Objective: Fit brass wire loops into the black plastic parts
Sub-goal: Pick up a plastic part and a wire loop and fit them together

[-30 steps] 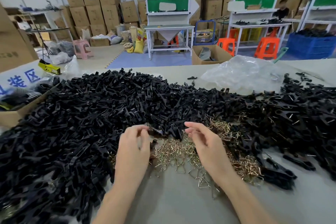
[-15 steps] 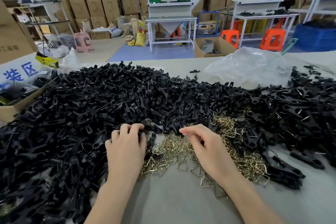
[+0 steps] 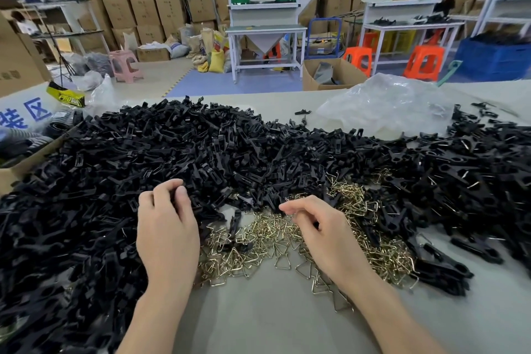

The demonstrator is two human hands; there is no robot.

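Note:
A broad heap of black plastic parts covers the table from left to right. In front of it, at the centre, lies a pile of triangular brass wire loops. My left hand rests on the heap's near edge, its fingers curled round a black plastic part that they mostly hide. My right hand hovers over the brass pile. Its thumb and forefinger pinch together on a brass wire loop at the pile's far edge, and only a little of that loop shows.
The grey table shows bare between my forearms. A crumpled clear plastic bag lies at the back right, and a cardboard box stands at the left edge. Behind are white workbenches, orange stools and stacked cartons.
Both hands have moved away from me toward the piles. The left hand has curled into the black heap, and the right fingertips have closed together over the brass loops.

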